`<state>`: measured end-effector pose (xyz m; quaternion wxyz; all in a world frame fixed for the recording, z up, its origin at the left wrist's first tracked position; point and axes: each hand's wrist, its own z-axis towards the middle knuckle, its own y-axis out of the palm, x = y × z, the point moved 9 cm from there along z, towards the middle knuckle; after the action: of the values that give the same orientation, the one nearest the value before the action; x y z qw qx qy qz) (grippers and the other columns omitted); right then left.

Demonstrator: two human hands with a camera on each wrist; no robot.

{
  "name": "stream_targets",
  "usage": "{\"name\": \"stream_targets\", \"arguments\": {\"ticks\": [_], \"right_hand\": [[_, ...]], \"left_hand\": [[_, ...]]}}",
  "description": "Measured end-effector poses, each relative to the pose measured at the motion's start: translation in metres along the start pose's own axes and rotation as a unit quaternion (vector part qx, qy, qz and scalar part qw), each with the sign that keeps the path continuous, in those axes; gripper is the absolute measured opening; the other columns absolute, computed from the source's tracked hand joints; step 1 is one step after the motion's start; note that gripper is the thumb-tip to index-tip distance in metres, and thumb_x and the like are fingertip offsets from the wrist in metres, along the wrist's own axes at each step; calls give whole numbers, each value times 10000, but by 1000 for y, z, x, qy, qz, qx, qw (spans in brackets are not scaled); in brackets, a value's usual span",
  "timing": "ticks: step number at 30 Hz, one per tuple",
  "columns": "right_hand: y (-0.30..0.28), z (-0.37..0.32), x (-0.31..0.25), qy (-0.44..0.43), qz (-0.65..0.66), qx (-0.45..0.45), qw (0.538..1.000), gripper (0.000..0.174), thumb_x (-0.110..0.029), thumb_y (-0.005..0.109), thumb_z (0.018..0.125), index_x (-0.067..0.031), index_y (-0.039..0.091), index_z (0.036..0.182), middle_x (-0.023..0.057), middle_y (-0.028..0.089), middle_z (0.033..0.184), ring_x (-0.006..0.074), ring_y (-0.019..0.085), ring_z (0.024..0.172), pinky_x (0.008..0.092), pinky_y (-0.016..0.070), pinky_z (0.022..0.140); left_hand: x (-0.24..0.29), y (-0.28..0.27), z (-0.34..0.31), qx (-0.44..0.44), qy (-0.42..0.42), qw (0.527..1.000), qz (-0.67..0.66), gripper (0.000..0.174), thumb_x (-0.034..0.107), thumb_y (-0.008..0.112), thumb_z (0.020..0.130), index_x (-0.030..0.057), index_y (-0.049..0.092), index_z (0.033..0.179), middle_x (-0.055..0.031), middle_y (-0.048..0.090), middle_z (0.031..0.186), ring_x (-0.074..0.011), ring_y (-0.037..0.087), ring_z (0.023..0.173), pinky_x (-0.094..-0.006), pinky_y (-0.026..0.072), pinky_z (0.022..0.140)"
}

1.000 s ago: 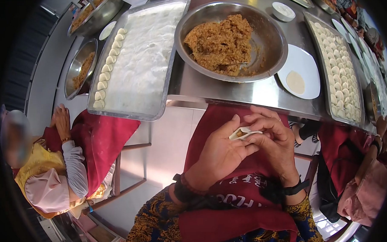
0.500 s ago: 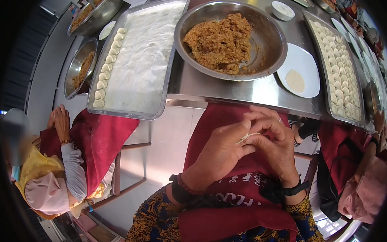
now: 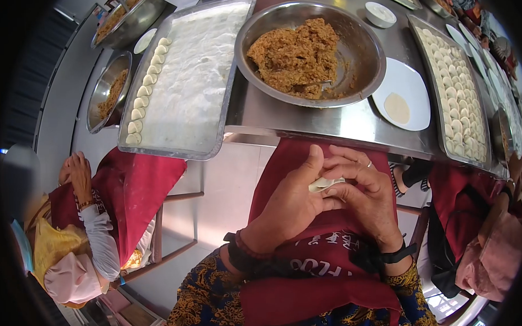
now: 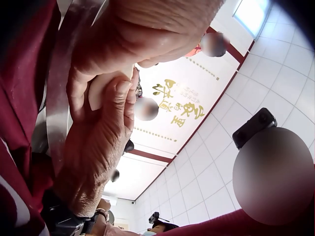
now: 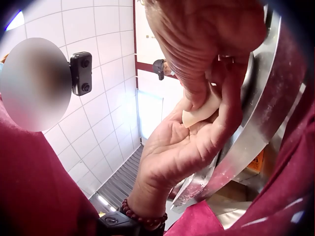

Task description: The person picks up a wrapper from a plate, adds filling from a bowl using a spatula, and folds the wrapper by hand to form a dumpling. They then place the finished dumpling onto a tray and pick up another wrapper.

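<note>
A folded dumpling (image 3: 326, 184) is between the two hands, above the lap of a red apron. It is pale dough with its edges brought together; whatever it encloses is hidden. My left hand (image 3: 294, 199) cradles it from beneath with curved fingers, its thumb raised and apart from the dough. From the other side my right hand (image 3: 368, 196) pinches the dumpling, thumb against its near face. In the right wrist view the dough (image 5: 203, 112) lies against the left fingers, with the right thumb pressed on it. The left wrist view shows its smooth side (image 4: 101, 89).
A steel bowl of orange-brown filling (image 3: 294, 52) stands ahead, beside a white plate (image 3: 416, 80) bearing one round wrapper (image 3: 397, 108). At left is a floured tray (image 3: 198, 90) with a row of dumplings; at right, a tray full of dumplings (image 3: 460, 93). People sit on both sides.
The open wrapper with filling showing has become a folded dumpling. My left thumb came down over it, then lifted off. The right hand keeps its pinch. The person at left shifted slightly.
</note>
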<state>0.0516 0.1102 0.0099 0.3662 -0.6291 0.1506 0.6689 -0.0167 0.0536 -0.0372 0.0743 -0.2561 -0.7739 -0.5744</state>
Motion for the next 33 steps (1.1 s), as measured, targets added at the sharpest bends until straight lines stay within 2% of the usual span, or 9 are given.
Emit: {"name": "stream_targets", "arguments": {"ticks": [9, 12, 15, 22, 24, 26, 27, 29, 33], "right_hand": [[-11, -2, 5, 27, 149, 99, 984, 175, -4, 736, 803, -6, 689, 972, 150, 674, 1126, 239, 557, 1212, 337, 483, 974], [-10, 0, 3, 68, 143, 113, 981, 166, 13, 731, 802, -14, 684, 958, 158, 671, 1120, 243, 565, 1196, 337, 483, 970], [-10, 0, 4, 33, 120, 95, 988, 171, 18, 736, 794, -21, 685, 953, 138, 677, 1113, 243, 570, 1187, 328, 487, 957], [-11, 1, -10, -33, 28, 75, 996, 173, 20, 739, 790, -24, 681, 946, 127, 673, 1109, 246, 572, 1186, 331, 513, 932], [-11, -1, 0, 52, 136, 114, 983, 190, 27, 737, 786, -28, 684, 960, 132, 668, 1131, 260, 559, 1214, 357, 510, 947], [-9, -1, -1, 62, 155, 114, 979, 205, 34, 733, 787, -28, 685, 976, 130, 666, 1143, 266, 558, 1219, 363, 503, 959], [-8, -1, 0, 71, 173, 114, 976, 219, 42, 728, 789, -28, 686, 992, 129, 664, 1155, 271, 557, 1224, 369, 497, 972], [-9, 0, -2, 49, 125, 100, 986, 213, 41, 725, 792, -24, 689, 992, 130, 661, 1168, 268, 567, 1214, 369, 492, 980], [-10, -1, -3, -20, 28, 65, 997, 198, 33, 717, 802, -13, 705, 994, 136, 664, 1179, 257, 591, 1186, 349, 486, 988]], "left_hand": [[-7, 3, 6, 1, 12, 990, -143, 598, 480, 280, 1052, -32, 395, 1340, -179, 533, 1275, -288, 531, 1221, -489, 407, 1082], [-5, 3, 7, -12, 29, 989, -146, 552, 458, 303, 1056, -19, 398, 1317, -170, 528, 1268, -282, 532, 1212, -473, 400, 1091], [-5, 2, 6, -14, 36, 988, -150, 506, 427, 331, 1058, -10, 405, 1301, -161, 522, 1258, -271, 538, 1198, -471, 405, 1085], [-1, 4, 5, 1, 50, 998, -41, 412, 340, 393, 1061, 9, 477, 1291, -124, 535, 1253, -231, 552, 1177, -450, 442, 1044], [1, 1, 3, 7, 58, 998, 2, 384, 313, 411, 1059, 10, 506, 1274, -117, 541, 1259, -222, 559, 1169, -451, 452, 1032], [0, -1, 3, -17, 60, 998, 25, 329, 257, 433, 1054, 7, 544, 1237, -110, 543, 1276, -215, 568, 1161, -459, 466, 1011], [0, 0, 3, -17, 60, 998, 25, 329, 257, 433, 1054, 7, 544, 1237, -110, 543, 1276, -215, 568, 1161, -459, 466, 1011], [-3, -1, 4, 17, 33, 999, -1, 337, 312, 441, 1054, 31, 565, 1192, -64, 591, 1088, -140, 589, 999, -411, 477, 972], [0, 7, 4, 13, 21, 998, -57, 420, 401, 407, 1053, 43, 531, 1233, -75, 587, 1137, -154, 586, 1047, -415, 472, 976]]}}
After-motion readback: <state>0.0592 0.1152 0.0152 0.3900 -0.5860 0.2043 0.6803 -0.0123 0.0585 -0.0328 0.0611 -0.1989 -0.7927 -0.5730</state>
